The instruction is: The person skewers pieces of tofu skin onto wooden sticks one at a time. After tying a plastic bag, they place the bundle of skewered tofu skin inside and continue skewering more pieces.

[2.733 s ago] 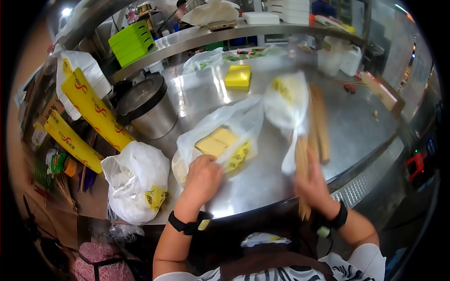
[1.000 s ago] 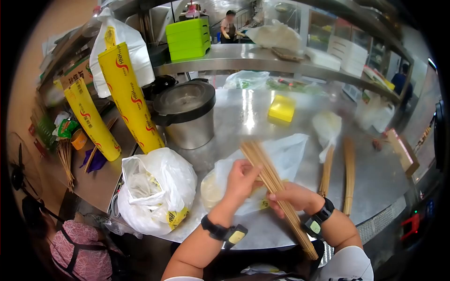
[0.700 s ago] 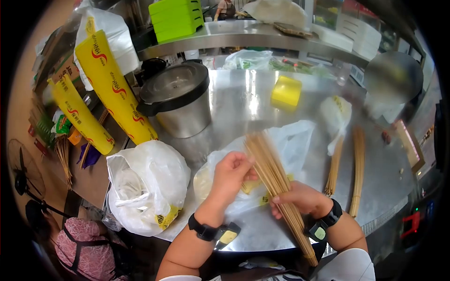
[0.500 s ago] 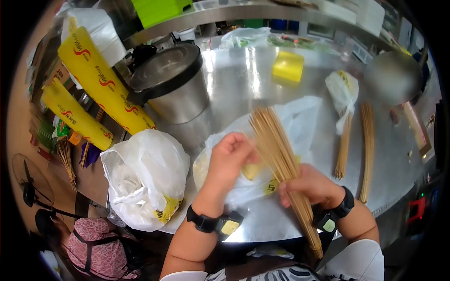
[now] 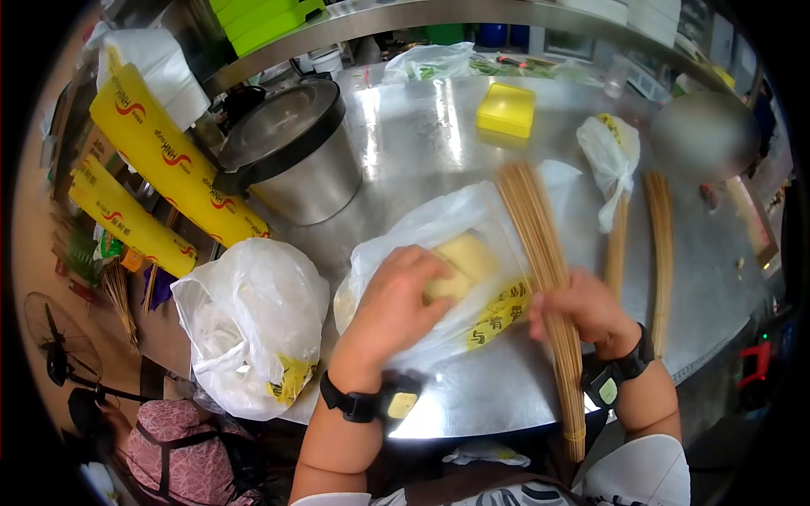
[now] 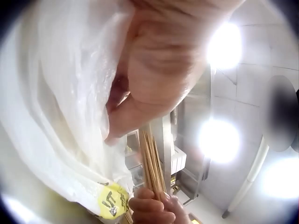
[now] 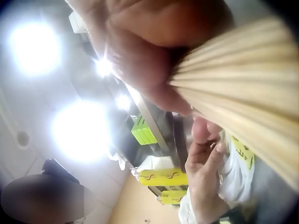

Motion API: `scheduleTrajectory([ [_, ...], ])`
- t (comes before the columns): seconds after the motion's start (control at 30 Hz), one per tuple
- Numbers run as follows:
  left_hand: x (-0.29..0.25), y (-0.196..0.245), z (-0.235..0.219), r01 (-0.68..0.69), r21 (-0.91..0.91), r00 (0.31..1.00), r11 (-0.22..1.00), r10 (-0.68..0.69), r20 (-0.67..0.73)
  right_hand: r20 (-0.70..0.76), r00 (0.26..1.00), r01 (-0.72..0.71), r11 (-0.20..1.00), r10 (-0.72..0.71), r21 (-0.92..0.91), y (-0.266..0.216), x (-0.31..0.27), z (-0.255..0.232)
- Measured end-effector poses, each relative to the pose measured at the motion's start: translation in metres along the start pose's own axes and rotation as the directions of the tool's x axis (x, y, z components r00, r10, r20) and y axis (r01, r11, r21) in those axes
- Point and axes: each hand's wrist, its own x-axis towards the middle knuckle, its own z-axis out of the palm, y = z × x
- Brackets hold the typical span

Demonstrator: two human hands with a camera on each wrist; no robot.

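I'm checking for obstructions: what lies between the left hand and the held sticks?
Between left hand and sticks, the head view shows the plastic bag with pale yellow blocks.

1. On your left, a lidded metal pot (image 5: pixel 308 181) stands on the metal table (image 5: pixel 717 278).
2. Beside it slant two yellow printed rolls (image 5: pixel 160 152), one larger than the other.
3. Nearer you sits a bulging white plastic bag (image 5: pixel 249 329) with yellow printing.
4. Farther across the table, you have a yellow box (image 5: pixel 506 110) and a clear bag of greens (image 5: pixel 430 63).
5. Green crates (image 5: pixel 261 21) are on the raised metal shelf (image 5: pixel 405 18).
6. At your lower left are a fan (image 5: pixel 57 337) and a person in a pink patterned top (image 5: pixel 181 451).
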Motion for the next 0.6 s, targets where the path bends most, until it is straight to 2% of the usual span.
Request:
scheduleTrajectory([
  [0.03, -0.001, 0.002, -0.003, 0.001, 0.031, 0.998, 1.0, -0.003, 0.059, -0.003, 1.0, 0.008, 1.0, -0.008, -0.004, 0.0, 0.001, -0.002],
  [0.13, -0.002, -0.001, -0.001, 0.0, 0.07, 0.996, 0.998, -0.006, 0.09, -0.038, 0.999, 0.025, 0.999, -0.027, -0.046, -0.001, -0.002, 0.006],
  [0.27, -0.004, -0.004, 0.0, 0.048, 0.069, 0.993, 0.996, -0.055, 0.105, 0.015, 1.0, 0.007, 0.996, -0.006, -0.087, 0.001, -0.004, 0.011],
  [0.47, -0.004, -0.01, 0.001, 0.124, -0.051, 0.982, 0.991, -0.115, 0.15, 0.025, 0.999, -0.016, 0.992, 0.02, -0.127, 0.004, -0.004, 0.013],
  [0.6, -0.004, -0.008, 0.002, 0.191, -0.122, 0.976, 0.974, -0.175, 0.133, 0.05, 0.999, 0.017, 0.988, -0.009, -0.153, 0.006, -0.003, 0.014],
])
